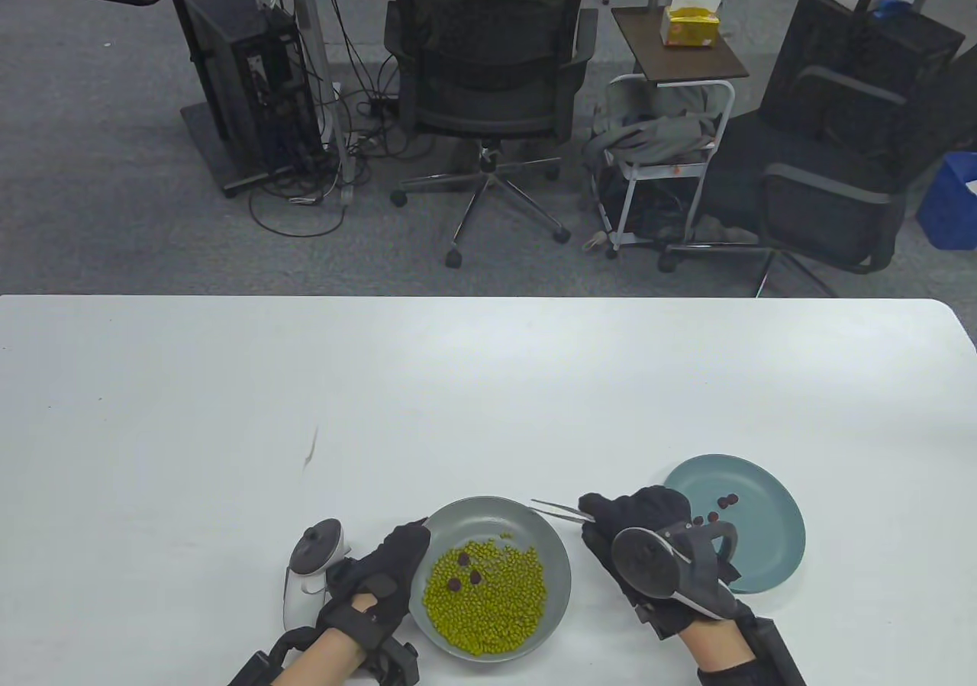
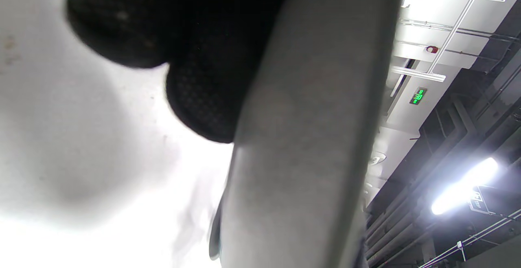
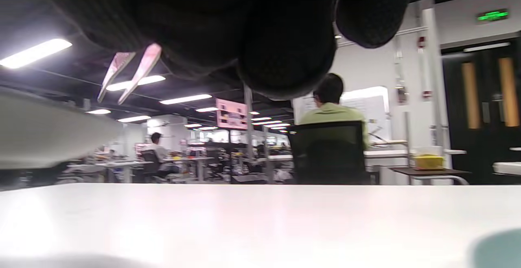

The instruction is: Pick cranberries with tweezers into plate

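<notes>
A grey bowl [image 1: 553, 556] holds green peas with three dark cranberries [image 1: 463, 569] among them. My left hand [image 1: 385, 575] holds the bowl's left rim; in the left wrist view the fingers [image 2: 203, 97] press against the bowl's wall [image 2: 309, 137]. My right hand [image 1: 641, 526] grips metal tweezers [image 1: 561, 513] whose tips point left over the bowl's far right rim, with nothing seen between them. The tweezers also show in the right wrist view [image 3: 130, 74], tips apart. A teal plate [image 1: 763, 503] right of the hand holds several cranberries [image 1: 725, 500].
The white table [image 1: 488, 381] has a small dark mark [image 1: 311, 453] at its left middle. Beyond the far edge stand office chairs [image 1: 488, 83], a computer tower and a side table with a yellow box [image 1: 689, 24].
</notes>
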The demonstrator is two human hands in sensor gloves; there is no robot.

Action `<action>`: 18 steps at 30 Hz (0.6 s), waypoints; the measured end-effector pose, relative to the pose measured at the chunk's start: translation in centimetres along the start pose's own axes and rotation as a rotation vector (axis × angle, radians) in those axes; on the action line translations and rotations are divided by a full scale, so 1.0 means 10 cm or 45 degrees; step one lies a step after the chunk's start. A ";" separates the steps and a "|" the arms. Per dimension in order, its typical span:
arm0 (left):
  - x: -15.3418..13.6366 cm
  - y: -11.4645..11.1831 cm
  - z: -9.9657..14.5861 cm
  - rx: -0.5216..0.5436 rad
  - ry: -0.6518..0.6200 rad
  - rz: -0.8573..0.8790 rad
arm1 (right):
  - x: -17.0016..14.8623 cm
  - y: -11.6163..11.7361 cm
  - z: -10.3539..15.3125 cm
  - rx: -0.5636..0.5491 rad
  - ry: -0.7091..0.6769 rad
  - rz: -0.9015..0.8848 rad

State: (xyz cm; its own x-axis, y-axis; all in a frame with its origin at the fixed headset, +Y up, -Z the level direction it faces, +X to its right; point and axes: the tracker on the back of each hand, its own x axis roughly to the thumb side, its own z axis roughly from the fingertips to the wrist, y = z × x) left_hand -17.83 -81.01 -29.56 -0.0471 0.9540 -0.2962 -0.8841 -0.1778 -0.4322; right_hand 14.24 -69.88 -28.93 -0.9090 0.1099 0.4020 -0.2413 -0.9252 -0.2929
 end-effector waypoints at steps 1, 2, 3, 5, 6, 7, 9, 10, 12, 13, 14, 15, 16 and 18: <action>0.01 0.01 0.00 0.007 -0.005 -0.013 | 0.07 0.00 0.01 0.006 -0.036 -0.021; 0.01 0.01 0.00 0.011 -0.009 -0.020 | 0.14 0.00 0.02 0.025 -0.078 -0.032; 0.01 0.02 0.01 0.015 -0.009 -0.020 | 0.19 0.01 0.02 0.035 -0.106 -0.035; 0.01 0.02 0.01 0.022 -0.012 -0.027 | 0.30 0.04 0.04 0.058 -0.146 -0.016; 0.01 0.02 0.01 0.025 -0.016 -0.035 | 0.34 0.05 0.06 0.051 -0.167 -0.023; 0.02 0.02 0.01 0.025 -0.020 -0.049 | 0.36 0.07 0.06 0.060 -0.176 -0.031; 0.04 0.02 0.02 0.025 -0.030 -0.067 | 0.39 0.07 0.08 0.067 -0.190 -0.048; 0.05 0.02 0.02 0.018 -0.040 -0.072 | 0.40 0.07 0.07 0.070 -0.192 -0.055; 0.06 0.03 0.02 0.027 -0.046 -0.082 | 0.40 0.06 0.07 0.067 -0.190 -0.076; 0.07 0.03 0.02 0.026 -0.047 -0.080 | 0.41 0.06 0.07 0.067 -0.190 -0.082; 0.06 0.03 0.02 0.024 -0.044 -0.070 | 0.42 0.06 0.06 0.076 -0.189 -0.074; 0.06 0.03 0.02 0.024 -0.043 -0.069 | 0.43 0.06 0.07 0.070 -0.194 -0.061; 0.07 0.03 0.02 0.025 -0.043 -0.072 | 0.45 0.06 0.07 0.054 -0.201 -0.035; 0.06 0.02 0.03 0.027 -0.039 -0.068 | 0.47 0.07 0.07 0.050 -0.207 -0.039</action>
State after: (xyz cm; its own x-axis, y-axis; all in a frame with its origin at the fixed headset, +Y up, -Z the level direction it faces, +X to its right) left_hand -18.19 -80.39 -29.63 -0.0132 0.9689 -0.2471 -0.8952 -0.1215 -0.4287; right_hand 10.08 -70.27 -26.62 -0.8338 0.0809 0.5461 -0.2516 -0.9362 -0.2455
